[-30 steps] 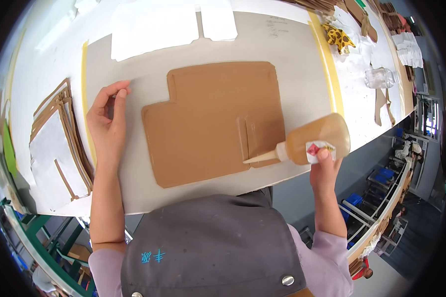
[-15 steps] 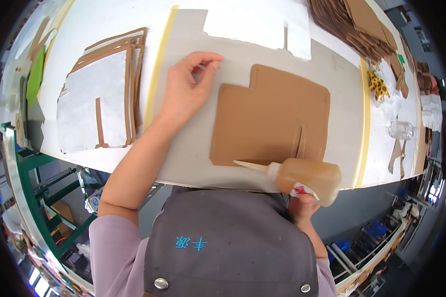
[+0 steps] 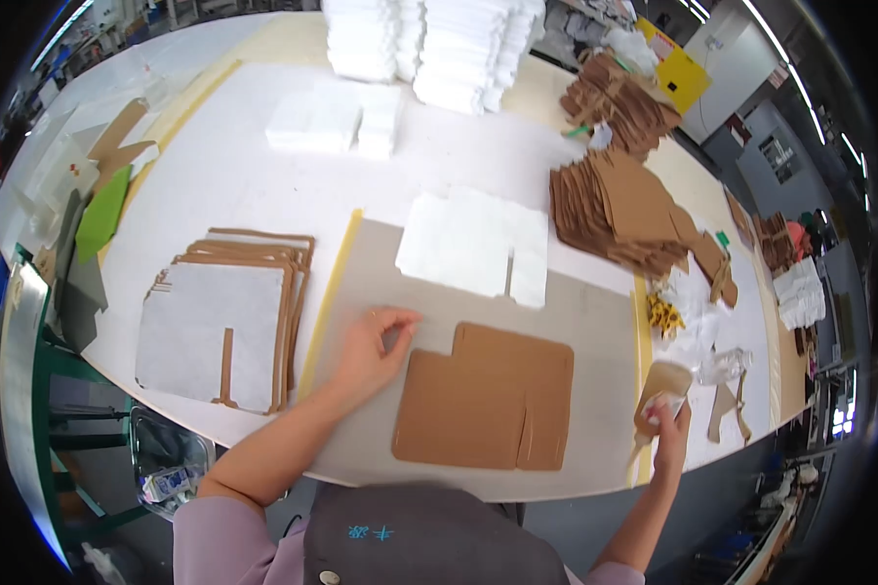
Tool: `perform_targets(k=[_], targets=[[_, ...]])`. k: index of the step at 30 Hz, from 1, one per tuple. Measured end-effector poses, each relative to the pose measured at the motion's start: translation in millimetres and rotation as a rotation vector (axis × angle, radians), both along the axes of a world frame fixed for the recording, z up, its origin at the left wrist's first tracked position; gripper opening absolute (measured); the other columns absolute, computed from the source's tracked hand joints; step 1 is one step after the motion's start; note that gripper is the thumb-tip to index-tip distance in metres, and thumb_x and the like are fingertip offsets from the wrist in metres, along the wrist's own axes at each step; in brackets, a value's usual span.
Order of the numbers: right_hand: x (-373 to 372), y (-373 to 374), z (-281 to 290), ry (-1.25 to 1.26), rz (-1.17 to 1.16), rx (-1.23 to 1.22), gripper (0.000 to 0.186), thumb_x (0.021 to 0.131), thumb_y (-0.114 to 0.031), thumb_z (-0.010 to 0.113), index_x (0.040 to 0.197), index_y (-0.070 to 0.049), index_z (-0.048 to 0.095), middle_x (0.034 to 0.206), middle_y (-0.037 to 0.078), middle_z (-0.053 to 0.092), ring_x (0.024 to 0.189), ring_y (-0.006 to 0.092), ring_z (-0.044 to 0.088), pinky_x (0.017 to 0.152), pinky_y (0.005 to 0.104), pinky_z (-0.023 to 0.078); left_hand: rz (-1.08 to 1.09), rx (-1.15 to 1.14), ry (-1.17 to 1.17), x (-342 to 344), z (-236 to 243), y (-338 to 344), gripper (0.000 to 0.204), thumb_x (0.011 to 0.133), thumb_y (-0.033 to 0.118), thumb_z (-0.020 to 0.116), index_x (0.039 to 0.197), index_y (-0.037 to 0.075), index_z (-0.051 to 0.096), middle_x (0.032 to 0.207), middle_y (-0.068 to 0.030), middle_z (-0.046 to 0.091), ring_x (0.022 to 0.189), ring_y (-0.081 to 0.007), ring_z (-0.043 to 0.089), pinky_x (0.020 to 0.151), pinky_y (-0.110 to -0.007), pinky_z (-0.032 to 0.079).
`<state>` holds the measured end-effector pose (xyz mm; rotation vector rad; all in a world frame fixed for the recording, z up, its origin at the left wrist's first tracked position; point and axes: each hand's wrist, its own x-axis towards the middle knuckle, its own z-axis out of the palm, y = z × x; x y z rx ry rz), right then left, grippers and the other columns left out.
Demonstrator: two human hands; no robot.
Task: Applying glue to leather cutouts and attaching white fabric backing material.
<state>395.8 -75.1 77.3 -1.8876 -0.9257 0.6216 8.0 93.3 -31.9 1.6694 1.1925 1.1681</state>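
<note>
A brown, leather-like panel (image 3: 488, 405) with a notched upper left corner and a slit near its right side lies on the grey work mat (image 3: 600, 390). My left hand (image 3: 366, 353) hovers by the panel's upper left; its thumb and forefinger tips come together in a loose ring, with nothing visible in them. At the right edge of the mat, my right hand (image 3: 671, 439) grips a squeeze bottle (image 3: 665, 380) of amber liquid, its thin nozzle pointing down. Beyond the panel sits a white sheet (image 3: 473, 244) with a slit of its own.
Left of the mat is a stack of brown-edged, grey-faced panels (image 3: 210, 327). Brown pieces (image 3: 619, 210) are piled at the far right, and white stacks (image 3: 468, 49) stand at the back. A clear jar (image 3: 724, 366) and brown scraps (image 3: 722, 414) lie right of the bottle.
The view has tilted up, showing more of the table's far side. My right hand has carried the squeeze bottle from the panel's near edge to the right, turning its nozzle downward.
</note>
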Motion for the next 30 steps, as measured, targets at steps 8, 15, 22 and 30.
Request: perform_targets(k=[8, 15, 22, 30], targets=[[-9, 48, -18, -0.821, 0.38, -0.147, 0.061, 0.066, -0.031, 0.083, 0.114, -0.001, 0.059, 0.109, 0.014, 0.061, 0.1, 0.0336, 0.06, 0.084, 0.0409, 0.05, -0.001, -0.027, 0.004, 11, -4, 3, 0.016, 0.087, 0.015, 0.065, 0.101, 0.008, 0.07, 0.088, -0.0068, 0.068, 0.084, -0.0165, 0.062, 0.076, -0.03, 0.047], [-159, 217, -64, -0.97, 1.078, 0.255, 0.043, 0.083, -0.031, 0.069, 0.118, -0.008, 0.058, 0.121, 0.006, 0.057, 0.111, 0.0238, 0.056, 0.085, 0.0384, 0.052, -0.037, -0.071, -0.08, 15, 5, 6, 0.027, 0.086, 0.016, 0.067, 0.111, 0.007, 0.064, 0.094, -0.0072, 0.067, 0.086, -0.0193, 0.062, 0.072, -0.032, 0.048], [-162, 267, -100, -0.394, 0.971, 0.26, 0.02, 0.083, -0.018, 0.07, 0.092, -0.002, 0.063, 0.093, 0.005, 0.066, 0.082, 0.019, 0.063, 0.069, 0.0322, 0.052, -0.166, 0.154, 0.259, 5, 68, 43, 0.055, 0.081, 0.025, 0.074, 0.128, 0.008, 0.05, 0.117, -0.0119, 0.059, 0.109, -0.028, 0.056, 0.091, -0.039, 0.046], [-139, 279, -100, 0.739, 0.6, 0.067, 0.016, 0.087, -0.021, 0.071, 0.082, -0.01, 0.061, 0.076, -0.005, 0.059, 0.066, 0.0019, 0.047, 0.058, 0.0185, 0.033, -0.281, 0.204, 0.428, 35, 65, 134, 0.092, 0.073, 0.029, 0.08, 0.145, 0.005, 0.028, 0.143, -0.0193, 0.038, 0.136, -0.0363, 0.029, 0.106, -0.047, 0.034]])
